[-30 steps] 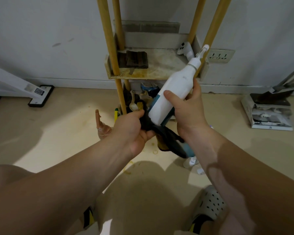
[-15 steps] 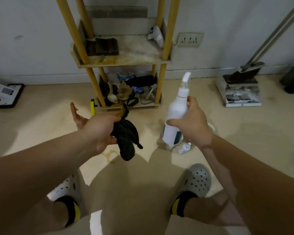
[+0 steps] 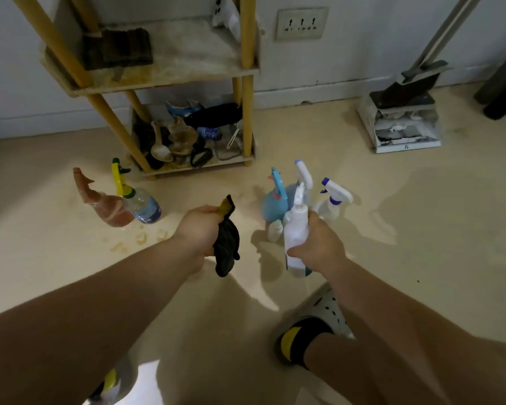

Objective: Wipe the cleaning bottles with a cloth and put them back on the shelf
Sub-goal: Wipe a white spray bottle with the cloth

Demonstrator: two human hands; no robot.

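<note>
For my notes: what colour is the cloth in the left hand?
The cloth is black, one corner yellowish; head view.

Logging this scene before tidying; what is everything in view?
shelf: one, yellow posts, against the wall
white spray bottle: one, white, held over the floor
cloth: one, dark, held bunched, hanging down
pink spray bottle: one, pink, floor, left of shelf
clear bottle: one, yellow-green trigger, floor beside pink spray bottle
blue bottle: one, blue, floor beyond white spray bottle
sprayer: one, white-blue, right of blue bottle
wall socket: one, off-white, wall right of shelf
dustpan: one, white, floor far right
left hand: one, grips cloth
right hand: one, grips white spray bottle
</note>
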